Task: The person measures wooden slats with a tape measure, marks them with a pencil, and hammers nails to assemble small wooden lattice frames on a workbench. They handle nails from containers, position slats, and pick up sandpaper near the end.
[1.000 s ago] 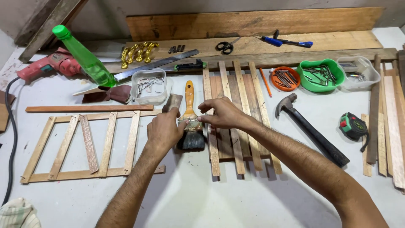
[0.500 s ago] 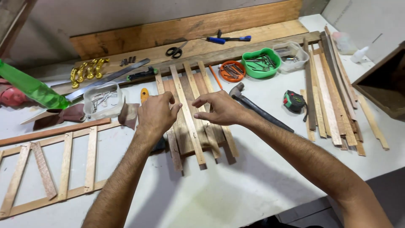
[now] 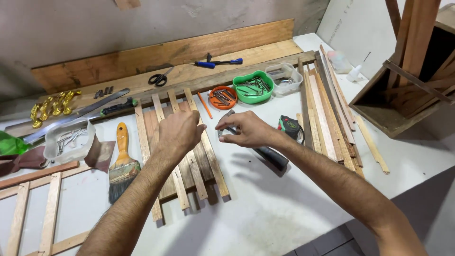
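The right hand (image 3: 246, 129) closes over the hammer (image 3: 258, 147) at its head, the dark handle trailing toward the table edge. The left hand (image 3: 179, 132) hovers half-curled, holding nothing, above the slatted wooden panel (image 3: 189, 166) — paintbrush (image 3: 122, 163) just beside it.
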